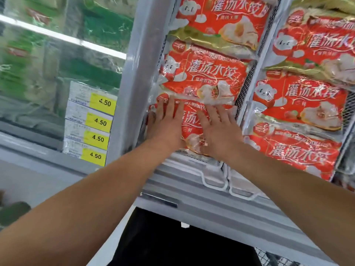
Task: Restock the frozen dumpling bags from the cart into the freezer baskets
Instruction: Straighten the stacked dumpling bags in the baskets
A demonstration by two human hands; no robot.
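Red frozen dumpling bags fill two white wire freezer baskets. In the left basket the nearest bag lies flat under both my hands. My left hand presses on its left part with fingers straight and spread. My right hand presses flat on its right part. A second bag and a third bag overlap behind it. The right basket holds more red bags, the nearest bag beside my right wrist. The cart is hardly in view.
A white freezer frame post divides this bay from a glass lid over green packs on the left. Yellow 4.50 price tags are stuck on that lid. A dark gap lies below the freezer's front edge, with a bit of wire mesh at bottom right.
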